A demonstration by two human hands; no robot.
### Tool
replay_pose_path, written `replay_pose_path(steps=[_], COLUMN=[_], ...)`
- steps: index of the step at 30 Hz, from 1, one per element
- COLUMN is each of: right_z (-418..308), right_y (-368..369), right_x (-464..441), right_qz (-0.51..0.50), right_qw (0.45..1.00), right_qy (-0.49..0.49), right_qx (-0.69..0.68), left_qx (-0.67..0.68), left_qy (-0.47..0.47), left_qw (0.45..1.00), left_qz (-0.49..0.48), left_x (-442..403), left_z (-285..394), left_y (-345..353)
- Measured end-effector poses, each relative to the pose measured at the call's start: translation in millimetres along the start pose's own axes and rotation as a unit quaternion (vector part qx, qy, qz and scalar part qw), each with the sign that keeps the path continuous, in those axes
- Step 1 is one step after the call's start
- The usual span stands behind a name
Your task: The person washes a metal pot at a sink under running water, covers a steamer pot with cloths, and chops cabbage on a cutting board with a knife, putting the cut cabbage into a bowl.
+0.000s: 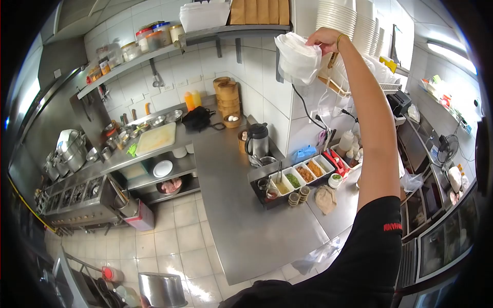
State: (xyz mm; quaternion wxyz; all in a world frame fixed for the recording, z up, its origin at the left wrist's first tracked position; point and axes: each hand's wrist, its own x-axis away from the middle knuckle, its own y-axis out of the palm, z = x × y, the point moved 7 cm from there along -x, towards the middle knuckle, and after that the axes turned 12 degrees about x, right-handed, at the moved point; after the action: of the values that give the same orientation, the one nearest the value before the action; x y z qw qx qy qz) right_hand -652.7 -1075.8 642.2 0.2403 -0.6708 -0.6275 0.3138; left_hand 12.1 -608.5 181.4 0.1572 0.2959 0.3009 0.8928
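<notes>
My right hand (324, 41) is raised high on an outstretched arm, fingers closed on the upper edge of a whitish, see-through plastic bag (300, 61). Pale, layered contents show through the plastic, but I cannot make out what they are. Just behind the hand are tall stacks of white bowls (337, 19) and a wire rack (336, 87). The bag hangs in front of the tiled corner, near the end of the wall shelf (236, 33). My left hand is out of the frame.
Below lies a steel counter (257, 231) with a tray of topping containers (292, 179), a steel jug (258, 138) and a cloth (325, 199). A cutting board (156, 137) sits on the far counter, left of bamboo steamers (227, 97). A stove (72, 200) stands at left.
</notes>
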Motion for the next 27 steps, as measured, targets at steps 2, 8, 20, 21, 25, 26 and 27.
replay_pose_path(steps=[2, 8, 20, 21, 25, 26, 27], right_z=[3.9, 10.6, -168.8, -182.4, -214.4, -220.8, -227.0], right_y=[-7.3, -28.6, 227.9, 303.1, 549.2, 595.8, 638.9], right_x=[-6.8, -17.7, 151.9, 196.4, 412.8, 463.1, 506.6], right_qz=[0.024, 0.161, 0.422, 0.309, -0.16, -0.218, -0.236], right_qw=[0.999, 0.987, 0.752, 0.764, 0.618, 0.562, 0.527], right_qy=[0.014, 0.012, -0.507, -0.565, -0.763, -0.793, -0.814], right_qx=[-0.027, -0.014, -0.004, -0.043, -0.102, -0.09, -0.068], left_qx=[0.002, 0.012, 0.175, 0.217, 0.218, 0.254, 0.258], left_qy=[0.017, 0.09, 0.071, 0.06, 0.035, 0.029, 0.036], left_qw=[1.0, 0.995, 0.955, 0.956, 0.96, 0.943, 0.933], left_qz=[-0.004, -0.028, -0.23, -0.19, -0.173, -0.214, -0.247], left_x=[3.0, 2.3, -2.7, -9.7, -17.9, -18.4, -21.0], left_z=[4.0, 26.2, 55.5, 58.0, 81.3, 87.4, 93.8], left_y=[-7.9, -52.6, -74.0, -89.9, -100.3, -105.0, -116.9])
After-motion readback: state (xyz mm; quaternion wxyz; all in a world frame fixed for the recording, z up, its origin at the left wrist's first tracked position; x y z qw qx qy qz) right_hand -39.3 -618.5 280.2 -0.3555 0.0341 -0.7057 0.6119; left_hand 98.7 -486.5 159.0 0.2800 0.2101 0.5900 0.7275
